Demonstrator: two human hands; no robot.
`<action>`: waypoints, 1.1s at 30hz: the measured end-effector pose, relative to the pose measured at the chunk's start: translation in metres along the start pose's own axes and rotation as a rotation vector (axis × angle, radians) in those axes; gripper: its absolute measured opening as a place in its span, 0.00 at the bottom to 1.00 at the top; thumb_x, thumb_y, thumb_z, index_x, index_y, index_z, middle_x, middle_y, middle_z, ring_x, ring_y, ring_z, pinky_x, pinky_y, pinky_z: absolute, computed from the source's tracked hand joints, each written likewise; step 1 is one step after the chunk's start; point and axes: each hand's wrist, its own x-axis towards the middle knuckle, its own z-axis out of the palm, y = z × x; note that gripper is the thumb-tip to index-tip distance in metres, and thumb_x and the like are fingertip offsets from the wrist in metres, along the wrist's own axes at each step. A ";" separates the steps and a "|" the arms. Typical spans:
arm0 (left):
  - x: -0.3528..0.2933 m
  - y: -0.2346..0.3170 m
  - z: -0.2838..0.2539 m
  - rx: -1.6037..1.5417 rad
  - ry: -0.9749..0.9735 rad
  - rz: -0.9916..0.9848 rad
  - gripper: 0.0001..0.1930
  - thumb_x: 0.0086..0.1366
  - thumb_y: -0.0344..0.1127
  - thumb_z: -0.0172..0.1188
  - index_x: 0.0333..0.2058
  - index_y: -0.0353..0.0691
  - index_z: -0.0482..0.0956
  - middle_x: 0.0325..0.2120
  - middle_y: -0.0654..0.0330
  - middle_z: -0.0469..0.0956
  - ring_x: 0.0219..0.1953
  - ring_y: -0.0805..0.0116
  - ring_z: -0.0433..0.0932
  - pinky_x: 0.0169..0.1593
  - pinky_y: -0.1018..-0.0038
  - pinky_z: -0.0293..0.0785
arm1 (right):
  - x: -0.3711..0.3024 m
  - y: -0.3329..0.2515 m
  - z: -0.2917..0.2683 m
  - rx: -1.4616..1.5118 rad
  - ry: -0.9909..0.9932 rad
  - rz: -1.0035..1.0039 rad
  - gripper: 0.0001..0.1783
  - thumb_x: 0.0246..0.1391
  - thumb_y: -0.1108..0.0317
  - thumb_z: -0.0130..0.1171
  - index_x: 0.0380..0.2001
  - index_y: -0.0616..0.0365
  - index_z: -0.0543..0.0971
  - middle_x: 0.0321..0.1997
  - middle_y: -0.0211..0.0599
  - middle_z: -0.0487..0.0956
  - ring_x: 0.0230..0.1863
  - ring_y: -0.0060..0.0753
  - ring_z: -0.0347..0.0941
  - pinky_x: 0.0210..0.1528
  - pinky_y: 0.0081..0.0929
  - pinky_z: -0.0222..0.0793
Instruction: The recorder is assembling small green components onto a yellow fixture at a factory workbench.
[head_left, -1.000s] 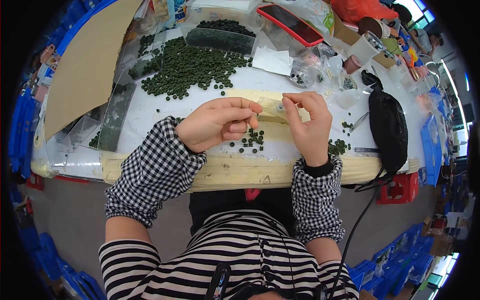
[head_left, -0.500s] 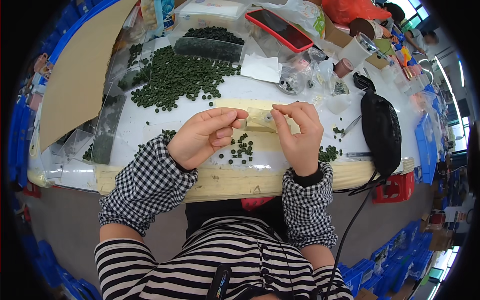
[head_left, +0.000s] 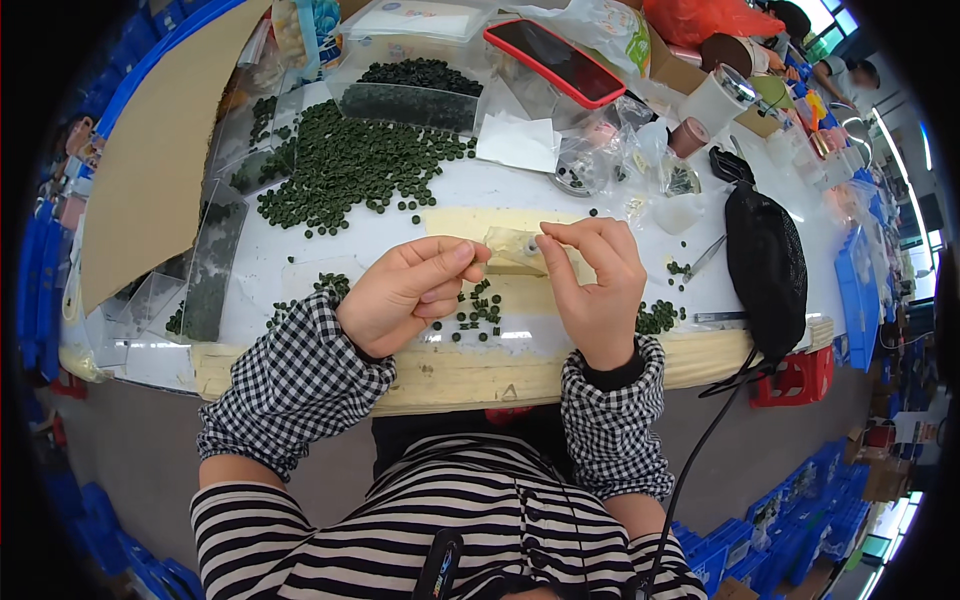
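1. Your left hand (head_left: 402,297) pressed thumb to finger, contents unclear!
2. Your right hand (head_left: 602,285) pinched a pale bit (head_left: 532,246) above the counter (head_left: 478,188).
3. Danger: a slack grip could've dropped it among loose beads (head_left: 483,337).

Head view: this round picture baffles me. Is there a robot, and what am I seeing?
There's no robot: these are a person's own left hand and right hand, seen from a camera worn on the head. Its wide lens bends straight edges. Both hands are over a white table, thumbs and forefingers close together; what they pinch is too small to tell. Beyond them are a heap of small dark green pieces and a red-cased phone; a black mesh bag lies to the right.
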 end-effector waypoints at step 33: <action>-0.004 -0.009 0.005 0.060 -0.065 -0.037 0.11 0.67 0.36 0.53 0.40 0.33 0.76 0.26 0.64 0.76 0.16 0.85 0.55 0.19 0.87 0.52 | -0.005 -0.021 0.004 0.769 -0.178 0.259 0.05 0.59 0.74 0.51 0.32 0.66 0.72 0.32 0.36 0.75 0.35 0.23 0.75 0.38 0.18 0.70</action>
